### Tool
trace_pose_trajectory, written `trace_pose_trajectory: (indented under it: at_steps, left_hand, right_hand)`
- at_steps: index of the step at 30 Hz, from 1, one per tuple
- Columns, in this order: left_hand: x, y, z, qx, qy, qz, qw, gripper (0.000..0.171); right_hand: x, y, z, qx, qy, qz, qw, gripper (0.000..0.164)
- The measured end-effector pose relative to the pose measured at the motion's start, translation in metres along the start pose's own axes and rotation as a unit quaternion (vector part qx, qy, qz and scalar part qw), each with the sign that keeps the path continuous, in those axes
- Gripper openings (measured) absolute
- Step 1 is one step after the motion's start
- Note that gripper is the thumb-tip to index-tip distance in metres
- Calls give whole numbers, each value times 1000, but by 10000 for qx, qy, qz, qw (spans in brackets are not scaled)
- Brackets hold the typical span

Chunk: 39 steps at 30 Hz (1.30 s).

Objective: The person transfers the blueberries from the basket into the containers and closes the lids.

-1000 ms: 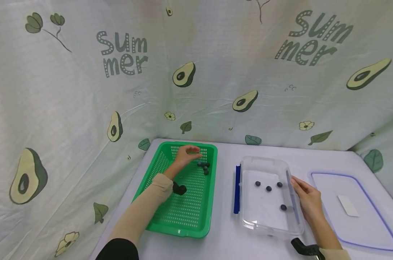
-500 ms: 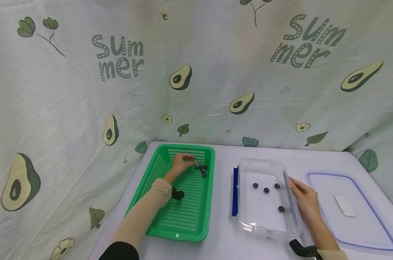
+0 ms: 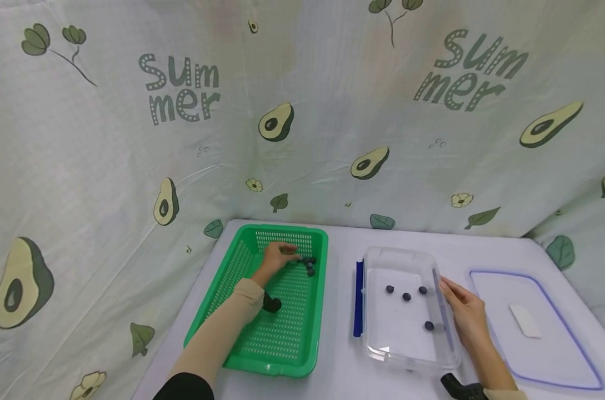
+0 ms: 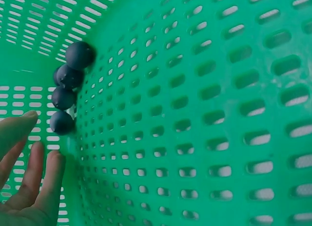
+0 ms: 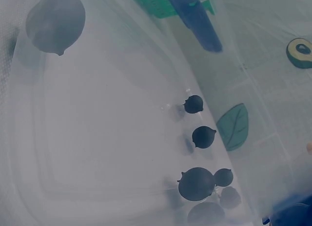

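Note:
Inside a green perforated basket (image 3: 262,369), my left hand (image 3: 277,258) reaches toward several blueberries (image 3: 309,265) near the far right side. In the left wrist view, the thumb and fingers (image 4: 29,170) are spread apart beside the clustered blueberries (image 4: 69,76), with nothing between them. My right hand (image 3: 467,311) holds the right wall of a clear plastic box (image 3: 407,355), its thumb at the rim. Several blueberries (image 3: 406,296) lie scattered on the box floor. The right wrist view looks through the clear plastic at blueberries (image 5: 196,183); the hand itself is out of that view.
A blue latch flap (image 3: 358,300) sticks out along the box's left side. To the right lies a clear lid with a blue rim (image 3: 537,383), a white rectangular piece (image 3: 524,321) on it. A printed curtain (image 3: 312,166) stands behind the white table (image 3: 339,278).
My left hand has moved down into the basket, its fingertips closer to the blueberries. The right hand keeps its hold on the box. The head view has shifted slightly.

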<state>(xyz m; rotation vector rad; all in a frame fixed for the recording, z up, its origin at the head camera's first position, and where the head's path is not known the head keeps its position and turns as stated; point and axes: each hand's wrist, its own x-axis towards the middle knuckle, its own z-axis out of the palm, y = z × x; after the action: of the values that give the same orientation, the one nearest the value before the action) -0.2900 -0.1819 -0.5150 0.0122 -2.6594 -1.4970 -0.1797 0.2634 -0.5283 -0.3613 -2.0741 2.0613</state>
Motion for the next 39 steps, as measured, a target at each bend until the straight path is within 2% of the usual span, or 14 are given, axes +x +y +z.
trace_pose_trajectory:
  at_steps: [8, 21, 26, 34, 39]
  left_hand:
    - [-3, -3, 3, -33, 33, 209, 9998, 23]
    - [-8, -5, 9, -107, -14, 122, 9999, 23]
    - [-8, -8, 11, -232, -22, 197, 9995, 24]
    - [-8, -12, 15, -97, -34, 369, 9993, 20]
    - [-8, -12, 18, -105, 75, 503, 9986, 17]
  right_hand:
    - [-1, 1, 1, 78, 19, -55, 10000, 43]
    - [0, 1, 1, -4, 16, -57, 10000, 42]
    - [0, 1, 1, -73, 2, -34, 10000, 44]
    - [0, 2, 0, -3, -23, -78, 10000, 41]
    - [1, 2, 1, 52, 9, -71, 10000, 41]
